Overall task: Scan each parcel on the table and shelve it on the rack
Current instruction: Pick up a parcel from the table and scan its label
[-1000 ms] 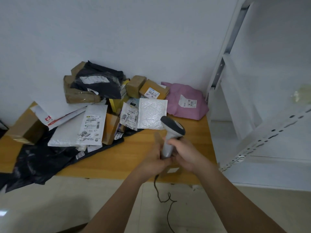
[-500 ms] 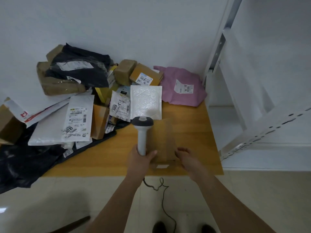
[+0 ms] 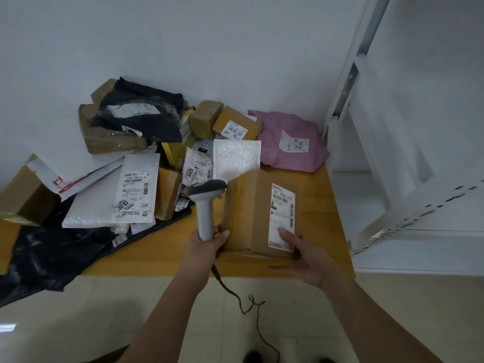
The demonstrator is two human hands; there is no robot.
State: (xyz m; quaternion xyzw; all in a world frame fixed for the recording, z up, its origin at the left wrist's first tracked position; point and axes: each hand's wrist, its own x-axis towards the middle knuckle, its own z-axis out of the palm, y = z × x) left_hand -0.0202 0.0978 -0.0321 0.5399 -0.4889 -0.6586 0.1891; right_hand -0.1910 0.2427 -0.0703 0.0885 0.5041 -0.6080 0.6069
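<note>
Our left hand (image 3: 207,242) has its fingers (image 3: 222,235) curled round the grip of the grey scanner (image 3: 205,203), which stands upright with its head turned toward the brown box (image 3: 251,213) just beside it. The scanner's dark cable (image 3: 243,301) trails from under the hand and loops over the pale floor (image 3: 104,323). Our right hand (image 3: 303,258) holds the near right corner of that box, thumb (image 3: 286,235) pressed on the lower end of its white label (image 3: 282,216), the other fingers hidden beneath, so we cannot tell how they lie. The box sits at the near edge of the wooden worktop (image 3: 322,205), tilted up toward us, label face showing.

Beyond it lies a white bubble mailer (image 3: 235,158), touching the box's far edge. To the right of that rests a pink bag (image 3: 290,142) with a small label. Behind stand a small brown carton (image 3: 237,124) and a taped parcel (image 3: 205,117). Further left, a black bag (image 3: 141,116) lies over a flat brown package (image 3: 110,140), and a white mailer marked 3010 (image 3: 136,189) lies over other envelopes. A black plastic sheet (image 3: 47,252) drapes off the worktop's left end. The white rack (image 3: 392,179) stands at the right, against the wall.
</note>
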